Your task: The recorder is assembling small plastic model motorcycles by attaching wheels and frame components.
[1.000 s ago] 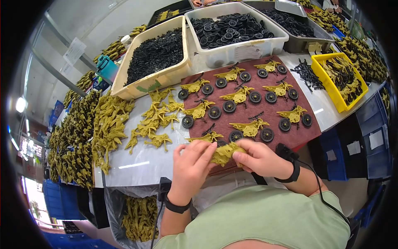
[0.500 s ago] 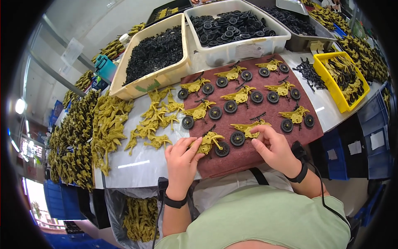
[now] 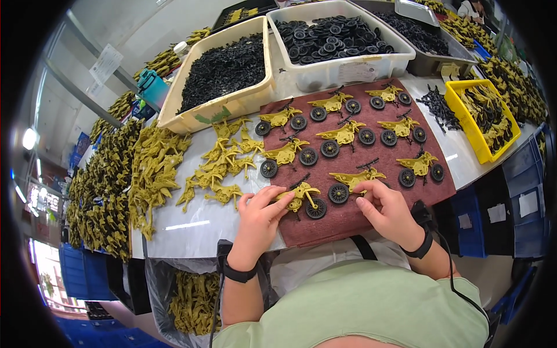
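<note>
Head view: your left hand [image 3: 259, 216] rests on the maroon felt mat [image 3: 348, 217], its fingers closed lightly on the nearest olive toy motorcycle [image 3: 299, 196], which lies flat at the mat's near left corner with a black wheel [image 3: 316, 209] at its right end. Your right hand [image 3: 387, 210] pinches the rear of the next olive motorcycle [image 3: 357, 178], just beside the first; your fingers hide part of its frame. Seven more finished motorcycles lie in rows farther up the mat. Loose olive frames [image 3: 223, 165] spread over the white table [image 3: 191, 226] left of the mat, with a bigger heap [image 3: 110, 191] beyond. Behind the mat stand a beige bin of small black parts [image 3: 223, 69] and a white bin of black wheels [image 3: 342, 37]. A yellow tray [image 3: 484, 119] sits at the right, its contents hard to make out. Bins at the far edge are cut off.
</note>
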Action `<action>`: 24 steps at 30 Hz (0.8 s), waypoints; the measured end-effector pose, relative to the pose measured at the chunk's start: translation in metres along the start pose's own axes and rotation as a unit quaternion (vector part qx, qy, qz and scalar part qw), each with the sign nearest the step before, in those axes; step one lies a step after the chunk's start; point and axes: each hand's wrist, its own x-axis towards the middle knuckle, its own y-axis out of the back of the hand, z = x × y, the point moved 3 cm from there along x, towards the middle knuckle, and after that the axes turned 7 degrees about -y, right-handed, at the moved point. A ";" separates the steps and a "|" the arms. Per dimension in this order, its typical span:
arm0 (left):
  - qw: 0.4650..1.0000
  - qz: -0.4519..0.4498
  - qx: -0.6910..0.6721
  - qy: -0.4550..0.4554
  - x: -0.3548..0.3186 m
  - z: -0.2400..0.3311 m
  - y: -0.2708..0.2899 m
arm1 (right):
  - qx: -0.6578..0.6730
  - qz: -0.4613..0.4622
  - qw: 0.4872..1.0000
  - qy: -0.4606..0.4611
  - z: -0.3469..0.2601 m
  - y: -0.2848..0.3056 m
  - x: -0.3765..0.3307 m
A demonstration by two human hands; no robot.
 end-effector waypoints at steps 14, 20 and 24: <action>0.999 -0.038 0.022 -0.020 0.007 0.002 0.010 | -0.061 -0.003 0.998 0.028 -0.001 -0.003 0.001; 0.998 -0.041 0.046 -0.006 0.003 0.014 0.015 | -0.083 0.001 0.995 0.048 0.001 -0.003 0.002; 0.997 -0.016 0.076 -0.021 0.005 0.017 0.019 | -0.104 0.003 0.993 0.059 0.001 -0.004 0.003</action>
